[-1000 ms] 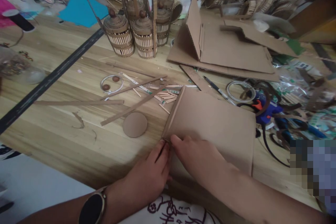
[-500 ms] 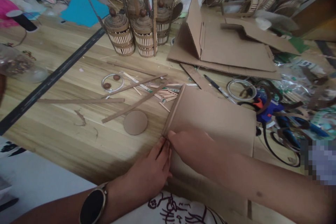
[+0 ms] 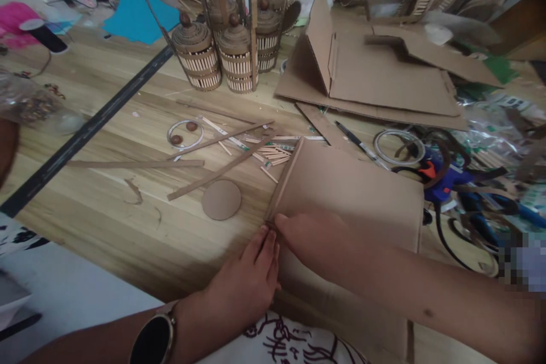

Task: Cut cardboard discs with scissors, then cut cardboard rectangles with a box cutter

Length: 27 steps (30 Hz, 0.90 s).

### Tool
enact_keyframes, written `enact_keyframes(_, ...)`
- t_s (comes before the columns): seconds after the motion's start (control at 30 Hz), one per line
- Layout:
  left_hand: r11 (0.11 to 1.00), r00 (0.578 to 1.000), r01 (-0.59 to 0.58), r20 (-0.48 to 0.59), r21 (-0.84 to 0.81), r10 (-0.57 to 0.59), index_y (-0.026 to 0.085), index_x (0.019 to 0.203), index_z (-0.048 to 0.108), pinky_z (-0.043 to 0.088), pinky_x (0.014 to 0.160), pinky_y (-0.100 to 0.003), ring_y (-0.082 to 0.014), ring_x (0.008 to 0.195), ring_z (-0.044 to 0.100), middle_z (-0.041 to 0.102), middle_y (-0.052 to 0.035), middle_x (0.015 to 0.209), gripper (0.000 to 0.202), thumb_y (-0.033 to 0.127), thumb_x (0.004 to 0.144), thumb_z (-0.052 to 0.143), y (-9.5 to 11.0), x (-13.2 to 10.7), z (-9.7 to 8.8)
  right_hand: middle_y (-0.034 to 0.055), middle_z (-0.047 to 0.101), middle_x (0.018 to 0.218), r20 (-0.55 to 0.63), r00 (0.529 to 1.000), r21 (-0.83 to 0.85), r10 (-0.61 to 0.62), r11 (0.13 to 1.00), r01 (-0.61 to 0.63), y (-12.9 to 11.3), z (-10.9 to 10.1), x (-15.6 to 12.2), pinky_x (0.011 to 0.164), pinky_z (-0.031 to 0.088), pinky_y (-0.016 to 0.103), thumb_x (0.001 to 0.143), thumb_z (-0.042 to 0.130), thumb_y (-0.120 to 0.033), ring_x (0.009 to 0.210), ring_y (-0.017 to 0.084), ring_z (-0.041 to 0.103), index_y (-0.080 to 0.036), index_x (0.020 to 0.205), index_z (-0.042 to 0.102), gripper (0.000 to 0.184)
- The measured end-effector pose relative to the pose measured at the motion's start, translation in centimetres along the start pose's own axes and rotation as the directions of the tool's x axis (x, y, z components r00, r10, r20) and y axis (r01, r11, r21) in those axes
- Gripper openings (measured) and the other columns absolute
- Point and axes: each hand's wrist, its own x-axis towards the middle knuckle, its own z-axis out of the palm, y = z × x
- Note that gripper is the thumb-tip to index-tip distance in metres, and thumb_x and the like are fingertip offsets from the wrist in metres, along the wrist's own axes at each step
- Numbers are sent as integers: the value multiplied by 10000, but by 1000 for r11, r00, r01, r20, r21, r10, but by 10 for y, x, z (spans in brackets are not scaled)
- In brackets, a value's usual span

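A large brown cardboard sheet lies on the wooden table in front of me, with a narrow folded or creased strip along its left edge. My left hand, a watch on its wrist, is closed at that edge, fingertips pressed together against the cardboard. Right beside it, my right hand pinches the same edge from above, its thumb near the strip and its other fingers mostly hidden. Left of the hands lie a round cardboard disc and several thin cardboard strips. Short wooden sticks are scattered near the sheet's upper left corner.
Lantern-like cardboard-and-stick pieces stand at the back. Stacked cardboard lies to their right. A pen, a tape roll and a blue glue gun with its cable lie at the right. A ring encloses two brown beads.
The camera view has shifted slightly. Both hands stay at the sheet's left edge, at almost the same spot. Nothing else has visibly moved.
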Motion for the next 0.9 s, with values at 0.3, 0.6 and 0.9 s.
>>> enact_keyframes(0.3, 1000, 1000, 23, -6, -11, -23, 30, 1219, 700, 557, 913, -330, -300, 1202, 679, 718, -204, 1280, 446, 401, 994, 596, 2, -1, -2, 172, 794, 903, -20, 1000, 14, 23, 1000, -22, 1, 7, 0, 648, 648, 454, 874, 486, 53, 852, 363, 788, -84, 1101, 673, 324)
enact_keyframes(0.6, 999, 999, 37, -18, -11, -37, 43, 1185, 719, 569, 894, -308, -291, 1180, 695, 736, -188, 1251, 431, 408, 983, 610, 2, 0, -3, 162, 800, 929, 23, 998, 22, 65, 998, -66, 3, 12, 2, 661, 648, 428, 898, 501, 11, 872, 349, 789, -119, 1127, 667, 312)
enact_keyframes(0.9, 999, 999, 23, 27, -32, -22, 34, 1270, 663, 534, 951, -350, -304, 1247, 646, 694, -226, 1312, 458, 396, 1001, 581, 2, -6, 4, 158, 800, 871, 52, 995, 12, 91, 996, -92, 5, 15, -1, 638, 638, 421, 864, 510, 36, 843, 356, 791, -131, 1133, 657, 349)
